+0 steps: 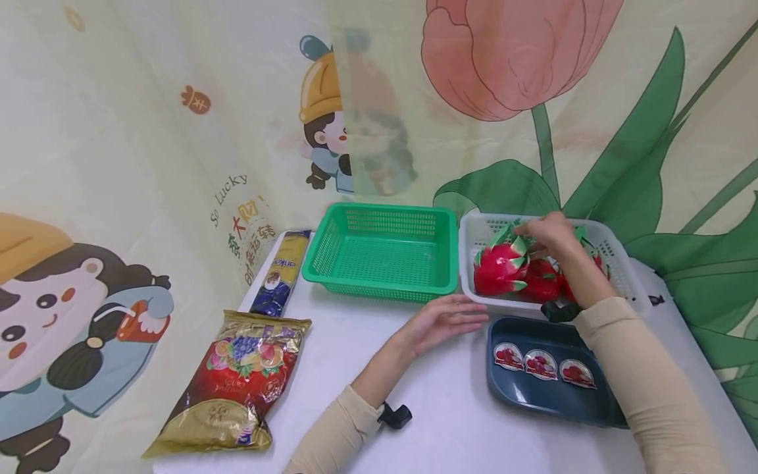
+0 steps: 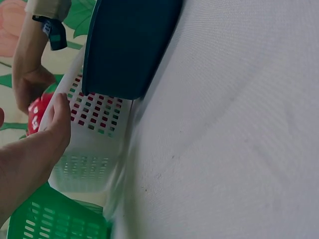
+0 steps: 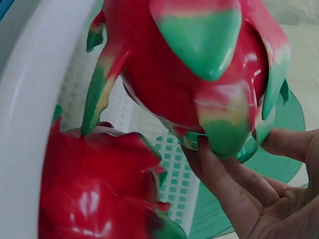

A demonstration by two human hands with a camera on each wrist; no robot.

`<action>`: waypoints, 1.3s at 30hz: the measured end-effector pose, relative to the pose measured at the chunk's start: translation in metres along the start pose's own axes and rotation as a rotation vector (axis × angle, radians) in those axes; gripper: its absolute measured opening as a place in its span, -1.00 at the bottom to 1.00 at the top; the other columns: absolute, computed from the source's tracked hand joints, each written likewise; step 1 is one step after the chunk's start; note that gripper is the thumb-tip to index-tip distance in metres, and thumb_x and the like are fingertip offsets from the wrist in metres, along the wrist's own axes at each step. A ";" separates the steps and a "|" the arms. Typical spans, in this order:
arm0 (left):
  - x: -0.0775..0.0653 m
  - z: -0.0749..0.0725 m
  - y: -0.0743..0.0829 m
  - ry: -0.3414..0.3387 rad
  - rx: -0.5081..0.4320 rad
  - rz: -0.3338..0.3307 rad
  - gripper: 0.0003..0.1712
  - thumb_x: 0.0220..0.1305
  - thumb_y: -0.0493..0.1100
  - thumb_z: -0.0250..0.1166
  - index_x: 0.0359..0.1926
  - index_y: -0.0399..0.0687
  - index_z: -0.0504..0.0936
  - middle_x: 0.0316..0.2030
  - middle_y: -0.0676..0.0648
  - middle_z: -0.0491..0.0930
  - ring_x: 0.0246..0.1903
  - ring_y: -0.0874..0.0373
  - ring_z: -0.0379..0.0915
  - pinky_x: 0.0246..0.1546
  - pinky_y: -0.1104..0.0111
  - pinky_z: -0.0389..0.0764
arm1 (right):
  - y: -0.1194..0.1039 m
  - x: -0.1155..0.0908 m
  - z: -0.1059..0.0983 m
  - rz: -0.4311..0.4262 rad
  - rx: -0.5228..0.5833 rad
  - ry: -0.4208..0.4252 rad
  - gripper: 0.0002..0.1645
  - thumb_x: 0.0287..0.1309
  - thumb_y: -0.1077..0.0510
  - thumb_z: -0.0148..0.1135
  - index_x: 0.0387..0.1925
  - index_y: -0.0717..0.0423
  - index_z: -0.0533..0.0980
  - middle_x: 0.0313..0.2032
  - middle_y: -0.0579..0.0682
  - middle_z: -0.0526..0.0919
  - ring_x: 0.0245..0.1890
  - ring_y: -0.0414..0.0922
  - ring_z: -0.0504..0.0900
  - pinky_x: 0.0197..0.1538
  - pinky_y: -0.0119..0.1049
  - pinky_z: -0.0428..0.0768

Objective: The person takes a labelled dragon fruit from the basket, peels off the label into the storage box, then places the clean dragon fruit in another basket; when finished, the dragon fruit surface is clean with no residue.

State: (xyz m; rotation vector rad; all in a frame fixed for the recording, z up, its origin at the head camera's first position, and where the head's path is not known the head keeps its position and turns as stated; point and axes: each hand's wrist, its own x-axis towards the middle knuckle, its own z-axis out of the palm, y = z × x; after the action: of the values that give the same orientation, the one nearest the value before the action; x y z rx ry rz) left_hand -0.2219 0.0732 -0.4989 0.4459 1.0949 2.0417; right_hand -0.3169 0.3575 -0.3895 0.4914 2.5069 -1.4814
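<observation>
Over the white basket (image 1: 630,276), my right hand (image 1: 551,234) pinches a red dragon fruit (image 1: 497,268) by its green leafy end. The right wrist view shows the thumb and fingers (image 3: 224,189) at those leaf tips, with the fruit raised above the basket's floor. A second dragon fruit (image 3: 94,194) lies lower in the basket, and more red fruit (image 1: 541,280) sits partly hidden behind my right hand and wrist. My left hand (image 1: 441,322) is held beside the basket's front left corner, fingers extended, holding nothing.
Left of the white basket stands a green basket (image 1: 385,289). A dark blue tray (image 1: 533,395) with three round fruit stickers (image 1: 541,364) lies in front, under my right forearm. Farther left are a red and gold candy bag (image 1: 237,382) and a blue and yellow packet (image 1: 283,273).
</observation>
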 end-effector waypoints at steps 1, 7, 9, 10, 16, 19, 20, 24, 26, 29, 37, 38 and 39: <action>0.000 0.000 0.000 0.001 -0.001 0.000 -0.41 0.62 -0.25 -0.08 0.52 -0.45 0.14 0.44 -0.43 0.34 0.43 -0.38 0.27 0.41 0.02 0.41 | 0.001 0.001 0.002 0.000 0.002 0.012 -0.21 0.38 0.03 0.34 0.27 0.62 0.28 0.25 0.52 0.36 -0.12 0.24 0.79 -0.06 0.05 0.77; 0.000 0.001 -0.001 -0.002 -0.010 -0.010 -0.38 0.60 -0.24 -0.05 0.52 -0.46 0.11 0.44 -0.41 0.36 0.42 -0.35 0.31 0.40 0.02 0.42 | 0.005 0.005 0.016 0.011 -0.096 0.129 -0.22 0.24 0.00 0.46 0.11 0.61 0.37 -0.05 0.39 0.49 -0.59 -0.02 0.75 -0.34 -0.08 0.80; 0.000 0.002 -0.002 -0.004 -0.011 -0.013 -0.38 0.60 -0.24 -0.06 0.52 -0.48 0.09 0.45 -0.42 0.34 0.42 -0.36 0.30 0.40 0.02 0.42 | 0.007 0.008 0.020 0.006 -0.156 0.167 -0.24 0.22 -0.02 0.47 0.05 0.60 0.41 -0.13 0.38 0.53 -0.63 -0.03 0.72 -0.41 -0.13 0.79; 0.000 0.003 -0.002 -0.007 -0.008 -0.015 -0.38 0.60 -0.24 -0.06 0.52 -0.48 0.08 0.45 -0.43 0.32 0.42 -0.37 0.30 0.40 0.03 0.42 | 0.009 0.009 0.022 0.002 -0.175 0.181 -0.25 0.21 -0.03 0.48 0.04 0.59 0.43 -0.14 0.38 0.55 -0.63 -0.01 0.73 -0.43 -0.14 0.78; 0.000 0.005 -0.004 -0.012 0.006 -0.015 -0.41 0.61 -0.24 -0.07 0.48 -0.51 0.10 0.45 -0.44 0.32 0.39 -0.33 0.36 0.40 0.04 0.45 | 0.015 0.011 0.021 -0.001 -0.155 0.110 -0.15 0.24 -0.06 0.49 0.20 0.56 0.38 0.06 0.45 0.54 -0.29 0.18 0.81 -0.11 -0.01 0.78; 0.000 0.005 -0.004 -0.005 -0.006 -0.014 -0.42 0.60 -0.24 -0.05 0.47 -0.51 0.12 0.43 -0.42 0.36 0.39 -0.33 0.37 0.39 0.04 0.45 | 0.018 0.010 0.016 -0.002 -0.098 0.001 -0.11 0.27 -0.03 0.47 0.35 0.51 0.33 0.26 0.50 0.41 0.02 0.30 0.73 0.22 0.10 0.62; 0.000 0.005 -0.003 -0.003 -0.010 -0.013 -0.42 0.60 -0.24 -0.05 0.47 -0.50 0.13 0.43 -0.42 0.37 0.39 -0.33 0.37 0.39 0.05 0.45 | 0.019 0.009 0.014 -0.008 -0.091 -0.024 -0.11 0.28 -0.01 0.47 0.38 0.49 0.33 0.31 0.51 0.37 0.08 0.32 0.70 0.28 0.11 0.57; 0.001 0.004 -0.003 -0.001 -0.015 -0.007 -0.41 0.59 -0.24 -0.04 0.47 -0.50 0.12 0.42 -0.42 0.38 0.39 -0.34 0.36 0.39 0.04 0.45 | 0.025 0.005 0.014 -0.066 -0.186 -0.024 -0.14 0.24 -0.06 0.50 0.37 0.39 0.43 0.30 0.51 0.43 0.11 0.31 0.68 0.25 0.08 0.64; 0.001 0.004 -0.004 -0.002 -0.016 -0.009 -0.41 0.59 -0.24 -0.04 0.48 -0.50 0.12 0.42 -0.43 0.38 0.39 -0.34 0.36 0.40 0.04 0.45 | 0.028 0.002 0.017 -0.103 -0.271 0.030 -0.15 0.20 -0.12 0.52 0.33 0.34 0.50 0.21 0.48 0.53 0.01 0.27 0.68 0.05 -0.02 0.74; 0.001 0.003 -0.004 -0.003 -0.010 -0.015 -0.41 0.60 -0.25 -0.06 0.49 -0.49 0.11 0.42 -0.43 0.37 0.40 -0.35 0.35 0.40 0.03 0.44 | 0.032 -0.001 0.022 -0.159 -0.404 0.123 -0.22 0.14 -0.16 0.54 0.21 0.30 0.61 0.05 0.42 0.65 -0.08 0.23 0.60 -0.29 -0.14 0.68; 0.002 0.003 0.000 -0.021 0.048 -0.031 -0.38 0.63 -0.21 -0.11 0.53 -0.49 0.09 0.45 -0.43 0.33 0.41 -0.36 0.32 0.42 0.02 0.41 | 0.036 -0.006 0.020 -0.260 -0.445 0.185 -0.48 0.18 0.00 0.51 0.00 0.35 0.70 -0.04 0.39 0.70 -0.01 0.31 0.55 -0.29 -0.06 0.68; 0.002 0.003 0.001 -0.023 0.062 -0.035 -0.39 0.63 -0.21 -0.10 0.53 -0.49 0.10 0.44 -0.43 0.34 0.41 -0.35 0.33 0.42 0.01 0.41 | 0.036 -0.007 0.018 -0.262 -0.418 0.163 -0.48 0.22 0.01 0.48 0.02 0.36 0.69 -0.02 0.41 0.69 0.00 0.32 0.57 -0.25 -0.06 0.69; 0.001 0.003 0.003 -0.025 0.076 -0.045 -0.38 0.64 -0.21 -0.10 0.54 -0.47 0.10 0.44 -0.42 0.34 0.40 -0.34 0.34 0.42 0.00 0.40 | 0.035 -0.009 0.016 -0.266 -0.393 0.146 -0.49 0.25 0.03 0.45 0.05 0.36 0.68 0.00 0.41 0.68 0.00 0.32 0.57 -0.24 -0.07 0.69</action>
State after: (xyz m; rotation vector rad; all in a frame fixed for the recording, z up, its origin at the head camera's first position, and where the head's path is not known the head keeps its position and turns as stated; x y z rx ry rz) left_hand -0.2222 0.0746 -0.4947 0.4795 1.1606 1.9555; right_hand -0.2955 0.3579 -0.4230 0.2119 2.9753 -1.0084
